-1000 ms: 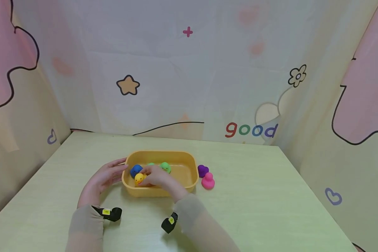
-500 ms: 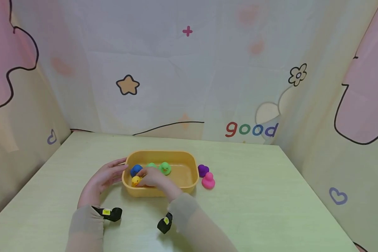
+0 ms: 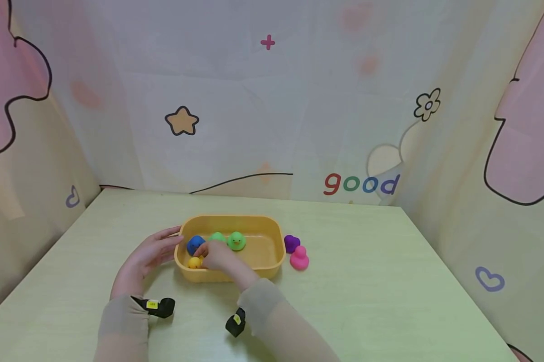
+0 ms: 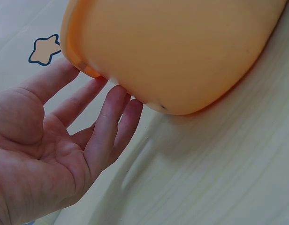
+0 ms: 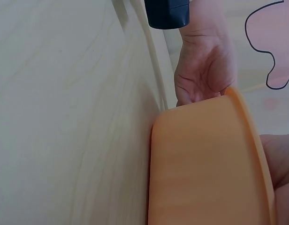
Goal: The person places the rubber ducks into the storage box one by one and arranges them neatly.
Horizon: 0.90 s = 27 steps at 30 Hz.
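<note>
A yellow-orange plastic bin (image 3: 264,251) stands on the table in the head view. My left hand (image 3: 151,254) lays its extended fingers against the bin's left end; the left wrist view shows the fingertips (image 4: 116,93) touching the wall and rim. Inside the bin, my right hand (image 3: 217,255) reaches down with bent fingers at a yellow rubber duck (image 3: 195,262), seeming to pinch it; its fingertips are partly hidden. A blue duck (image 3: 195,245) sits behind the yellow one. Two green ducks (image 3: 237,242) are near the bin's far wall, one partly covered by the hand.
Outside the bin's right end, a purple duck (image 3: 292,244) and a pink duck (image 3: 299,259) lie on the pale wooden table (image 3: 367,281). Printed curtains (image 3: 253,125) enclose the table's back and sides.
My right hand has shifted slightly left and lower with the yellow duck, which has tipped and turned its face away. More of the green ducks shows. The left hand stays in place.
</note>
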Motion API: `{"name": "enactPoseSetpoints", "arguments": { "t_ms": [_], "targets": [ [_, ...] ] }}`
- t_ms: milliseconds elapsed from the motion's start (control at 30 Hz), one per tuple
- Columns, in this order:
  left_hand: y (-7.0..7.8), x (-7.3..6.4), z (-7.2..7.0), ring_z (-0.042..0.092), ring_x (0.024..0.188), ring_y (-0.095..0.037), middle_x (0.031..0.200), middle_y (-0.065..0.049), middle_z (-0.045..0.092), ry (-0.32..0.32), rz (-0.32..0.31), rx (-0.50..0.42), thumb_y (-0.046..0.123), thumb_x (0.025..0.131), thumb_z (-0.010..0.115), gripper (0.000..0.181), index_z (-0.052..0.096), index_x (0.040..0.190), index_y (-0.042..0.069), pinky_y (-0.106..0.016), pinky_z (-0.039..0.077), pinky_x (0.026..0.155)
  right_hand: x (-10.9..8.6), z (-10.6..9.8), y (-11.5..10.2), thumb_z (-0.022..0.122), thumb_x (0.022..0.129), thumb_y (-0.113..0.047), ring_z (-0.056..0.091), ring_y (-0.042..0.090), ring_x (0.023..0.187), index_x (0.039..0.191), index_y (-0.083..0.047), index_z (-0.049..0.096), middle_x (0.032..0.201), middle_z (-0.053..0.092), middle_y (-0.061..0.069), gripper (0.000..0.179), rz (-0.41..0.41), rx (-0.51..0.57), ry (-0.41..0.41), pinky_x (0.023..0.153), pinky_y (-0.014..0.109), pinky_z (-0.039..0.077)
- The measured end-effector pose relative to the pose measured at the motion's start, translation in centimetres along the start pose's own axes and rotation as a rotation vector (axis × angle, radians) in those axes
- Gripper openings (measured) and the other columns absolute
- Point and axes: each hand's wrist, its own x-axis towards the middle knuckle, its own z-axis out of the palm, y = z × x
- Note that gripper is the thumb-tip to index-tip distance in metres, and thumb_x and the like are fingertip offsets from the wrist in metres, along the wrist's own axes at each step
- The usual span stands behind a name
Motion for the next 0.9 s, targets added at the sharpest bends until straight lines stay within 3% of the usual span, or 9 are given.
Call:
{"name": "enactPoseSetpoints", "arguments": {
  "t_ms": [300,500,600,733,900],
  "targets": [
    [0.1,0.0,0.1,0.056,0.118,-0.010,0.154,-0.022,0.036,-0.006,0.011,0.009,0.035,0.099,0.058,0.072,0.024,0.155,0.004,-0.026,0.051,0.094,-0.7,-0.8,0.0,0.062,0.087,0.004,0.060,0.019,0.100,0.108,-0.006,0.073,0.113,0.070,0.008,0.026,-0.004,0.003,-0.034,0.086,0.023,0.051],
    [-0.1,0.0,0.0,0.058,0.114,-0.009,0.151,-0.019,0.041,-0.006,0.017,-0.001,0.032,0.099,0.058,0.071,0.025,0.154,0.003,-0.025,0.052,0.092,-1.5,-2.1,0.3,0.071,0.084,-0.003,0.061,0.022,0.109,0.108,-0.010,0.073,0.119,0.068,0.007,0.024,-0.009,0.004,0.013,0.092,0.028,0.050],
    [-0.1,-0.1,0.0,0.059,0.110,-0.006,0.150,-0.017,0.043,-0.013,0.020,-0.004,0.032,0.099,0.058,0.072,0.024,0.155,0.003,-0.025,0.052,0.091,-2.3,-3.4,0.7,0.074,0.083,-0.006,0.060,0.025,0.110,0.112,-0.008,0.071,0.122,0.067,0.009,0.029,-0.061,0.055,0.025,0.094,0.031,0.050],
    [-0.1,-0.1,0.0,0.060,0.107,-0.005,0.147,-0.013,0.047,-0.008,0.013,-0.004,0.033,0.098,0.059,0.073,0.024,0.155,0.004,-0.024,0.053,0.090,-3.8,-6.1,1.5,0.071,0.086,-0.004,0.061,0.029,0.109,0.120,-0.005,0.066,0.127,0.063,0.013,0.035,-0.166,0.125,-0.009,0.087,0.030,0.053],
    [0.0,-0.1,0.0,0.060,0.107,-0.005,0.145,-0.011,0.049,-0.007,0.013,-0.001,0.033,0.098,0.059,0.073,0.024,0.155,0.004,-0.024,0.053,0.090,-5.8,-9.5,3.0,0.067,0.088,-0.004,0.061,0.031,0.113,0.124,-0.006,0.064,0.130,0.061,0.011,0.036,-0.215,0.123,0.006,0.087,0.033,0.054]
  ]
}}
